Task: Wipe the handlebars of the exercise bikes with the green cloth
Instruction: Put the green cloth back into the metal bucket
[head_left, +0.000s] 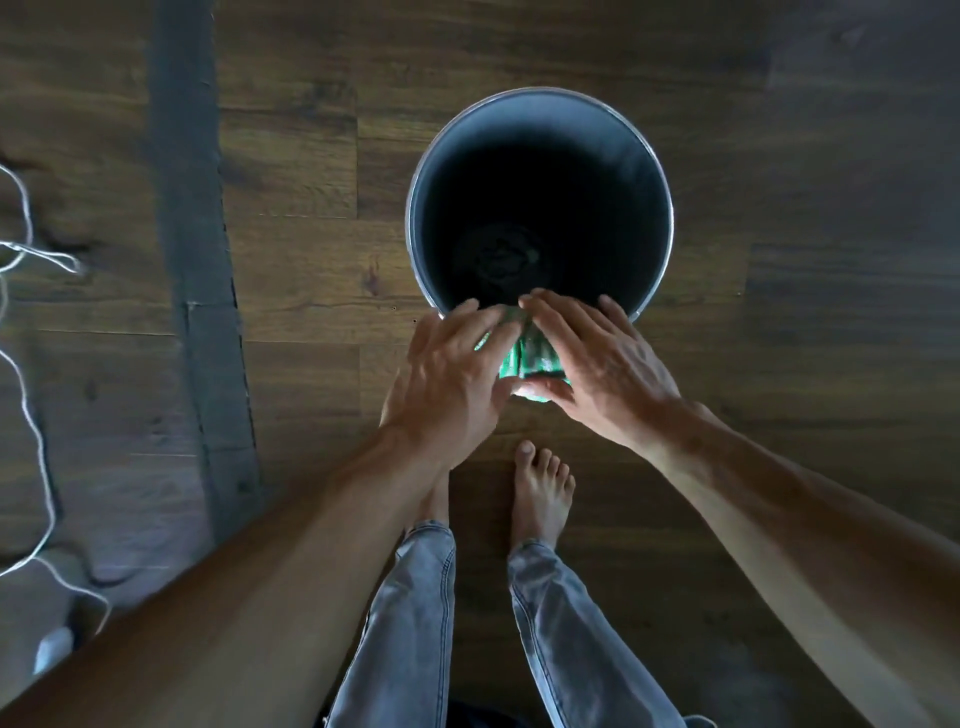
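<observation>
Pressing green cloth (530, 358) between both hands, left hand (452, 379) and right hand (597, 364), over bucket (655, 156), probably catching wrung drips.

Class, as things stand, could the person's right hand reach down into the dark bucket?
Probably yes. The right hand hovers at the near rim of the bucket, whose mouth is open and uncovered. But it shares the green cloth with the left hand.

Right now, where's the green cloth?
Head view, centre: the green cloth is pressed between the left hand and right hand, over the near rim of the bucket.
</observation>
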